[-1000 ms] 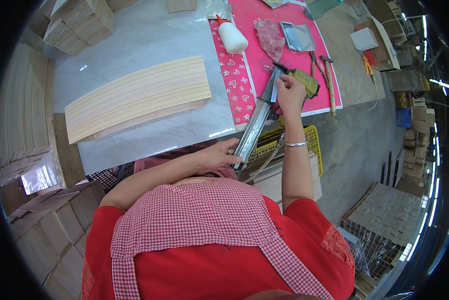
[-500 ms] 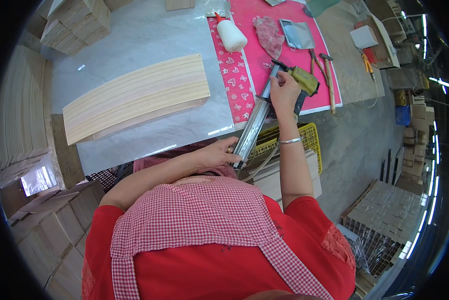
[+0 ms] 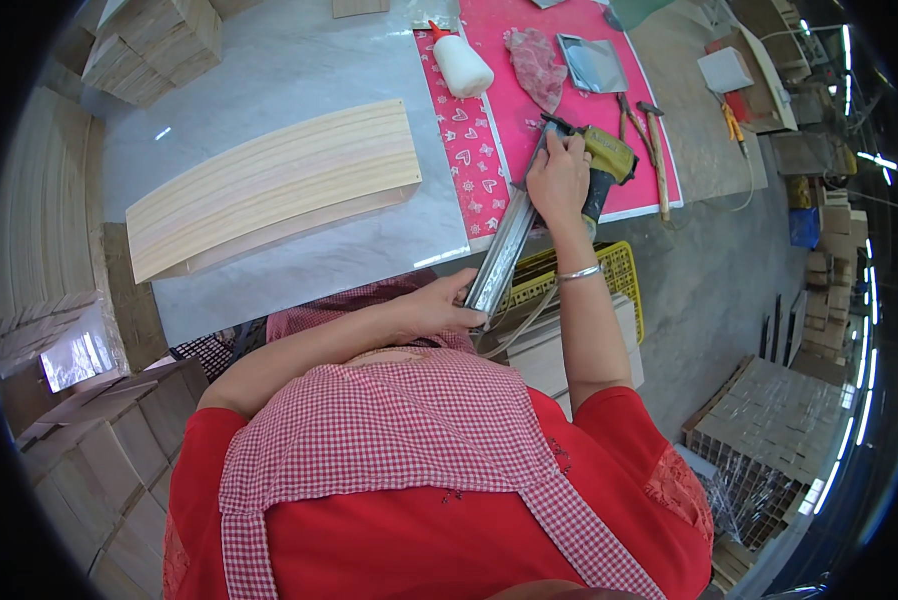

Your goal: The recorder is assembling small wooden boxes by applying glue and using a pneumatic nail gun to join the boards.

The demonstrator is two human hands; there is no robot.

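Note:
A pneumatic nail gun (image 3: 607,155) with an olive-green body lies at the front edge of the table, its long silver magazine slanting down toward me past that edge. My left hand (image 3: 441,306) grips the magazine's near end between thumb and fingers. Near the nose, my right hand (image 3: 559,182) is closed over the front of the magazine; part of its fingertips is hidden. To the left rests a long pale wooden piece (image 3: 279,180), its top panel set above a lower side board.
A white glue bottle (image 3: 462,68) with a red tip lies on the pink mat (image 3: 489,40). Nearby are a crumpled pink cloth (image 3: 537,70), a silver packet (image 3: 594,65), pliers (image 3: 633,125) and a hammer (image 3: 657,160). A yellow crate (image 3: 624,290) stands below the table edge.
My right hand has shifted slightly left and turned from a raised pinch to lying over the magazine's front. My left hand stays at the rear end, its grip a little changed.

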